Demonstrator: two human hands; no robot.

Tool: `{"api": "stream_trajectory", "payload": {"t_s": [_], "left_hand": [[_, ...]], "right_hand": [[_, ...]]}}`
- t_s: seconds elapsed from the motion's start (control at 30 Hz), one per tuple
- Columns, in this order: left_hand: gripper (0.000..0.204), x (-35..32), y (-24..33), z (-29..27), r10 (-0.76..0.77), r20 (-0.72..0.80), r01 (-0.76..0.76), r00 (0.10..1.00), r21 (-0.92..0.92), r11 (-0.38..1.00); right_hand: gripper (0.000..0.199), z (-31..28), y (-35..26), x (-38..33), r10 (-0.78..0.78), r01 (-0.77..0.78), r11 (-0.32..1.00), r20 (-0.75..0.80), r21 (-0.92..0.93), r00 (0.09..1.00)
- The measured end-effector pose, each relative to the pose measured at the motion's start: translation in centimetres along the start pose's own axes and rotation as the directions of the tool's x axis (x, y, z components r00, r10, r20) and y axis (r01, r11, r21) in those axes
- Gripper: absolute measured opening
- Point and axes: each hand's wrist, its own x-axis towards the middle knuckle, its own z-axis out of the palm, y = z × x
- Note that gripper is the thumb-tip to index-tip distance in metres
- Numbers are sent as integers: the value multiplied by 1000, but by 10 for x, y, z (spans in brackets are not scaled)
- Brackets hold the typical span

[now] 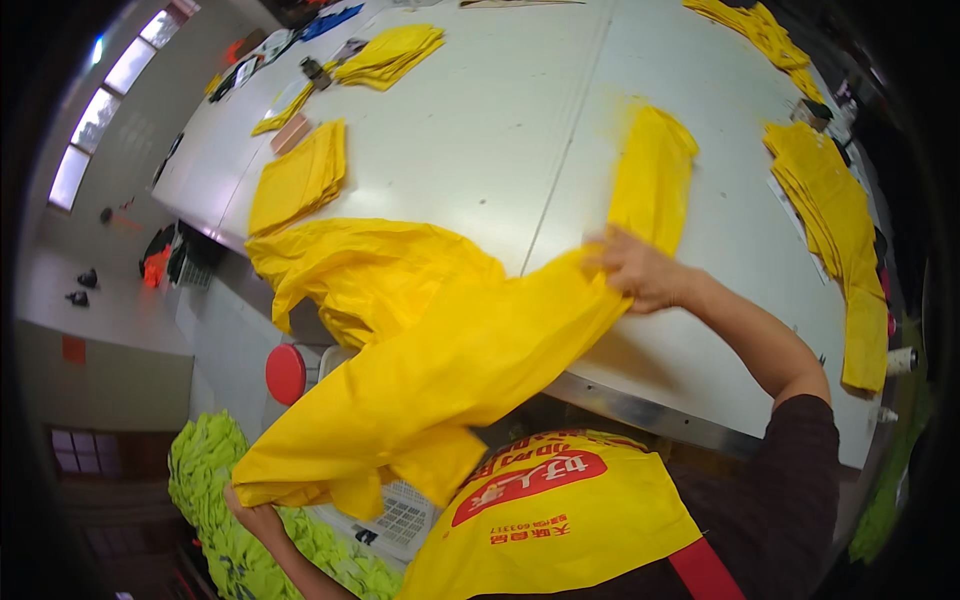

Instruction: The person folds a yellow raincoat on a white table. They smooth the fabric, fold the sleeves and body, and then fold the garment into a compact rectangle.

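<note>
One wide white tabletop (480, 130) fills most of the view, with several stacks of folded yellow cloth lying on it: a long stack (835, 230) along the right edge, a stack (298, 178) at the left and another stack (392, 52) farther back. A large yellow garment (440, 350) drapes from the tabletop's near edge down toward the person's lap. The right hand (640, 270) presses on it at the edge, fingers closed around a fold. The left hand (255, 515) grips its lower end from below. A red round stool (286, 374) stands beneath.
</note>
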Motion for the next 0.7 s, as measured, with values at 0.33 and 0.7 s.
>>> {"api": "stream_trajectory", "payload": {"t_s": [0.33,0.7], "left_hand": [[37,81,-48,-61,-512,-62,418,857,-497,760],[44,295,423,-39,588,-304,-662,750,-315,680]], "right_hand": [[25,-10,-194,138,-256,-157,7,154,988,954],[63,-29,-164,-21,514,69,-512,241,856,823]]}}
